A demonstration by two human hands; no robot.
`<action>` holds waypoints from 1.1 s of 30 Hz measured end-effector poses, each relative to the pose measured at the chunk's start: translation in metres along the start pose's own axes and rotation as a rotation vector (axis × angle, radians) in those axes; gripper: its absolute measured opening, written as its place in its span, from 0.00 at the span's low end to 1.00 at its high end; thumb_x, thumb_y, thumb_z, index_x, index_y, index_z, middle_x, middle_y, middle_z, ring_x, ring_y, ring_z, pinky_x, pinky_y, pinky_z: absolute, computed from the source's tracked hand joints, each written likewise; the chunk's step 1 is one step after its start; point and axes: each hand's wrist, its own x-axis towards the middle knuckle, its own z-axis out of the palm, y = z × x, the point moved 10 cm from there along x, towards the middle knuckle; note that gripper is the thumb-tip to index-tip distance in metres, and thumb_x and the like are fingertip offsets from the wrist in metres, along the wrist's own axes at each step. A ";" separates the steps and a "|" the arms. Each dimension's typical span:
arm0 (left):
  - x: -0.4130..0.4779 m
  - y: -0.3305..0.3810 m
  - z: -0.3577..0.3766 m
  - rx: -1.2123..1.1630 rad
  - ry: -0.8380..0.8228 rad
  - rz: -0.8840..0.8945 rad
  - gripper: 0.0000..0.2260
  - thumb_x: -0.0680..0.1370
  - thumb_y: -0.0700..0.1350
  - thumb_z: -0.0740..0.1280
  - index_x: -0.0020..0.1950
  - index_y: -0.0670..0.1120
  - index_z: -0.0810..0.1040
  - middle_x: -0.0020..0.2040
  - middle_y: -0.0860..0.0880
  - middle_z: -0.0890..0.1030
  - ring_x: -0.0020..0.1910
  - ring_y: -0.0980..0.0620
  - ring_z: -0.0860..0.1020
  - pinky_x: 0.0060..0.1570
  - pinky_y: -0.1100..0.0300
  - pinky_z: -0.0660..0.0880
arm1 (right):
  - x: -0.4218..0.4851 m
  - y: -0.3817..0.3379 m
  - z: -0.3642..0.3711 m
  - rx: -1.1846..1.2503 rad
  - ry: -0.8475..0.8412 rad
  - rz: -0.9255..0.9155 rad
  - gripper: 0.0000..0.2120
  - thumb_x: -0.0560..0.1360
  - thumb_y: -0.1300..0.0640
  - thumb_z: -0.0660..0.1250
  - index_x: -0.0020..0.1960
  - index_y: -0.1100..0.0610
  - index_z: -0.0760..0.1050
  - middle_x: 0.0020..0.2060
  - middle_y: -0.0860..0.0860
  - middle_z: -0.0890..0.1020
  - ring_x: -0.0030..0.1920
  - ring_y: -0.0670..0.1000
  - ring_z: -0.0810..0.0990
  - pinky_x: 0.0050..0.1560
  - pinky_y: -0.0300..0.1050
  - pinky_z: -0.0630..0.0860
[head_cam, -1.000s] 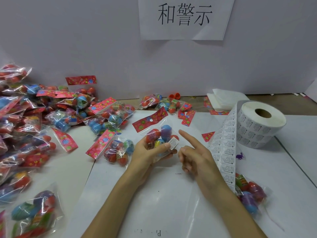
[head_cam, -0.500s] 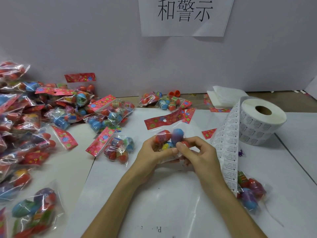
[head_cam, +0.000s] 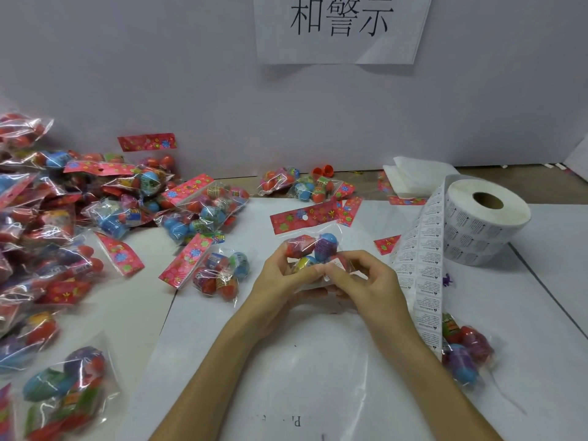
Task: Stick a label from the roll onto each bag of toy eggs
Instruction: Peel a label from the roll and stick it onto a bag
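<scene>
We hold one bag of toy eggs (head_cam: 313,248) just above the bench (head_cam: 311,361). Our left hand (head_cam: 281,276) is curled round its lower edge, and our right hand (head_cam: 366,281) pinches the same corner, where what looks like a small white label (head_cam: 338,265) shows at the fingertips. The likeliest fault, we judge — the slack film buckles over the round eggs, so the label creases or lifts. The loose strip (head_cam: 420,272) from the roll (head_cam: 486,224) hangs beside our right wrist — a careless sweep could snag it.
</scene>
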 end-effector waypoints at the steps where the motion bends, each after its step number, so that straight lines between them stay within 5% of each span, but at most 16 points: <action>1: 0.000 0.000 0.000 -0.003 0.000 -0.002 0.24 0.74 0.42 0.74 0.69 0.43 0.74 0.60 0.39 0.84 0.57 0.38 0.84 0.52 0.46 0.83 | 0.000 -0.001 0.001 -0.013 0.000 -0.015 0.06 0.74 0.57 0.75 0.49 0.58 0.83 0.36 0.46 0.84 0.34 0.46 0.83 0.36 0.38 0.79; 8: 0.000 0.004 -0.004 0.011 0.036 0.020 0.22 0.77 0.45 0.71 0.68 0.36 0.73 0.53 0.38 0.85 0.46 0.40 0.84 0.50 0.48 0.81 | 0.001 -0.001 0.002 0.007 -0.064 0.004 0.07 0.79 0.59 0.69 0.53 0.60 0.84 0.35 0.52 0.82 0.36 0.48 0.79 0.42 0.39 0.79; 12: 0.000 0.003 -0.006 0.075 0.072 0.037 0.23 0.76 0.48 0.72 0.69 0.41 0.74 0.57 0.38 0.85 0.54 0.38 0.84 0.58 0.41 0.81 | 0.001 0.006 0.003 0.068 -0.052 0.078 0.09 0.81 0.58 0.65 0.54 0.58 0.84 0.40 0.57 0.83 0.37 0.51 0.78 0.42 0.41 0.78; 19: 0.002 -0.004 -0.005 0.113 0.018 0.006 0.35 0.66 0.45 0.83 0.69 0.45 0.72 0.61 0.40 0.84 0.59 0.37 0.83 0.64 0.39 0.78 | 0.001 0.003 -0.002 -0.057 0.005 -0.010 0.04 0.79 0.58 0.70 0.48 0.58 0.83 0.34 0.51 0.83 0.33 0.46 0.79 0.38 0.40 0.80; 23: 0.003 -0.005 -0.004 0.061 -0.023 -0.005 0.33 0.68 0.37 0.79 0.70 0.40 0.70 0.58 0.39 0.85 0.56 0.39 0.84 0.57 0.48 0.81 | 0.003 0.008 -0.002 0.015 -0.039 0.062 0.08 0.81 0.59 0.66 0.51 0.60 0.83 0.35 0.55 0.84 0.32 0.48 0.79 0.38 0.42 0.80; 27: 0.003 -0.004 -0.002 0.046 -0.027 0.001 0.35 0.66 0.39 0.80 0.70 0.41 0.71 0.58 0.38 0.84 0.54 0.40 0.84 0.55 0.48 0.81 | 0.003 0.011 0.000 0.068 -0.041 0.095 0.10 0.82 0.58 0.64 0.50 0.59 0.83 0.36 0.57 0.84 0.31 0.49 0.79 0.36 0.41 0.80; 33: 0.003 -0.004 -0.002 0.100 -0.030 0.022 0.34 0.65 0.41 0.82 0.69 0.44 0.74 0.62 0.37 0.82 0.57 0.36 0.84 0.57 0.46 0.81 | 0.003 0.007 -0.004 -0.055 0.015 0.030 0.06 0.76 0.56 0.74 0.46 0.59 0.81 0.38 0.63 0.84 0.28 0.51 0.78 0.35 0.46 0.79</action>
